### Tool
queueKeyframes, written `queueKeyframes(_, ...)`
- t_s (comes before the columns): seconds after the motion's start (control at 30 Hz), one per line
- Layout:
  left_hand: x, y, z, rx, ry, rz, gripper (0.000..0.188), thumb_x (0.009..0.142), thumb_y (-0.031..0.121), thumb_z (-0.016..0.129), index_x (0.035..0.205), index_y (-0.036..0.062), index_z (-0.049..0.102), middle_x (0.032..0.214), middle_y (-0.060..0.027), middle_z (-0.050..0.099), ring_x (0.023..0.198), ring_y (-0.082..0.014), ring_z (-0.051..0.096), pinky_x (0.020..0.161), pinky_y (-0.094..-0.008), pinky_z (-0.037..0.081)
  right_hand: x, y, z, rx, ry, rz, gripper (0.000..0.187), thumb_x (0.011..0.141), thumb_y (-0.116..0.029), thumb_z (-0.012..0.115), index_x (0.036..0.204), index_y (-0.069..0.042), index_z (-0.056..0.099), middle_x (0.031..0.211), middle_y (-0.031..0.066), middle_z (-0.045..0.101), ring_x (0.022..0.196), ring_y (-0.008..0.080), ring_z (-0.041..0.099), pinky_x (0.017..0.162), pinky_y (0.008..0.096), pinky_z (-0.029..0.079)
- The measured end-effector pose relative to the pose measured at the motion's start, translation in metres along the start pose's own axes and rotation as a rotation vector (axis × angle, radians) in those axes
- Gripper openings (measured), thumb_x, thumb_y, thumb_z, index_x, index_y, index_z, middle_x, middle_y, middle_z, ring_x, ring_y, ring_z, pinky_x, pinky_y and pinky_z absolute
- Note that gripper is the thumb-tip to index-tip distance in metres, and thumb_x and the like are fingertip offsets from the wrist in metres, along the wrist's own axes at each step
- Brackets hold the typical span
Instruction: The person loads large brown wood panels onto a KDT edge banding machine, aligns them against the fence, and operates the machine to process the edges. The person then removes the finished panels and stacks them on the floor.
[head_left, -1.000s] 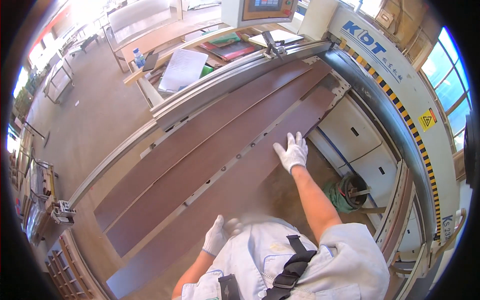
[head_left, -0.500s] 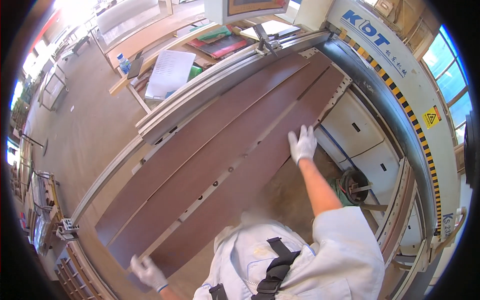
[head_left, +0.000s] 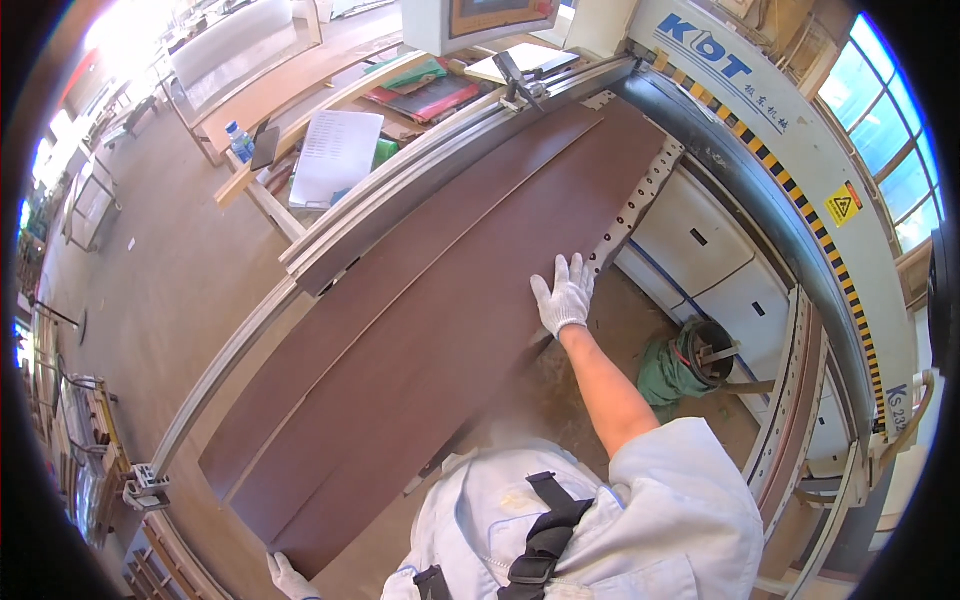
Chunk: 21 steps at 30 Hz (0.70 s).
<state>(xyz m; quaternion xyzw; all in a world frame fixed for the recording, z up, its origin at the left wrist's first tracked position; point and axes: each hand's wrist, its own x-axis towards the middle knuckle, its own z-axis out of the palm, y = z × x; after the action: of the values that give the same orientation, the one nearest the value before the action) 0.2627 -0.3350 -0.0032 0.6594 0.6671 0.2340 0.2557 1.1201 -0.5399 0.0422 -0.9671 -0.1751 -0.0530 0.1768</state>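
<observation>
Long brown panels lie side by side on the machine's bed, slanting from lower left to upper right. A narrow gap parts the far panel (head_left: 370,270) from the middle panel (head_left: 420,300). The near panel (head_left: 420,400) sits against the middle one, with only a faint seam at its left end. My gloved right hand (head_left: 566,295) lies on the near panel's edge, fingers spread and holding nothing. At the panel's near left corner, my gloved left hand (head_left: 288,578) touches the end; its fingers are partly hidden there.
A metal fence (head_left: 350,240) runs along the far side. The large pale machine body (head_left: 780,150), with a yellow-black stripe, stands at right. Below it is a dark bin with green cloth (head_left: 680,370). Paper (head_left: 338,155), a phone and a bottle (head_left: 240,142) lie beyond the fence.
The near panel has moved away from me against the middle one, closing the wide gap that showed the bed. Both hands moved with it, and the perforated bed strip at right shows more.
</observation>
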Motion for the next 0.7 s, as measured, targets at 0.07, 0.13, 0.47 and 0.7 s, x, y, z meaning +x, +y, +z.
queueKeyframes(0.07,0.001,0.082,0.0,-0.169,-0.007,-0.165,0.048,0.11,0.025,0.065,0.148,-0.0048,0.063,0.153,-0.0244,0.063,0.14,-0.0348,0.059,0.122,-0.0403,0.044,0.001,0.005,-0.003,-0.003,-0.009,0.013,0.086,0.102,-0.062,0.06,0.166,-0.006,0.044,0.177,0.0294,0.025,0.163,0.051,0.023,0.135,0.0569,0.015)
queueKeyframes(0.13,0.012,0.101,-0.007,-0.236,-0.001,-0.2,0.05,0.109,0.024,0.066,0.148,-0.0069,0.063,0.153,-0.0245,0.063,0.14,-0.0347,0.059,0.121,-0.0404,0.044,0.001,0.007,-0.008,0.03,-0.039,0.028,0.087,0.101,-0.063,0.06,0.166,-0.007,0.044,0.178,0.0283,0.024,0.163,0.051,0.023,0.135,0.0565,0.014)
queueKeyframes(0.47,0.015,0.071,0.025,-0.312,0.093,-0.239,0.047,0.108,0.021,0.066,0.144,-0.0081,0.065,0.149,-0.0217,0.066,0.134,-0.0318,0.063,0.118,-0.04,0.047,0.029,0.018,-0.009,0.077,-0.017,0.038,0.087,0.099,-0.063,0.063,0.165,-0.008,0.047,0.177,0.0264,0.028,0.162,0.0516,0.024,0.134,0.0569,0.016)
queueKeyframes(0.7,0.026,0.039,0.037,-0.436,0.186,-0.246,0.058,0.109,0.028,0.067,0.151,-0.0116,0.057,0.149,-0.021,0.065,0.132,-0.0294,0.063,0.118,-0.0393,0.046,0.033,-0.041,-0.017,-0.011,0.034,-0.328,0.081,0.094,-0.057,0.073,0.152,-0.003,0.058,0.165,0.0279,0.047,0.156,0.0484,0.036,0.13,0.0574,0.024)
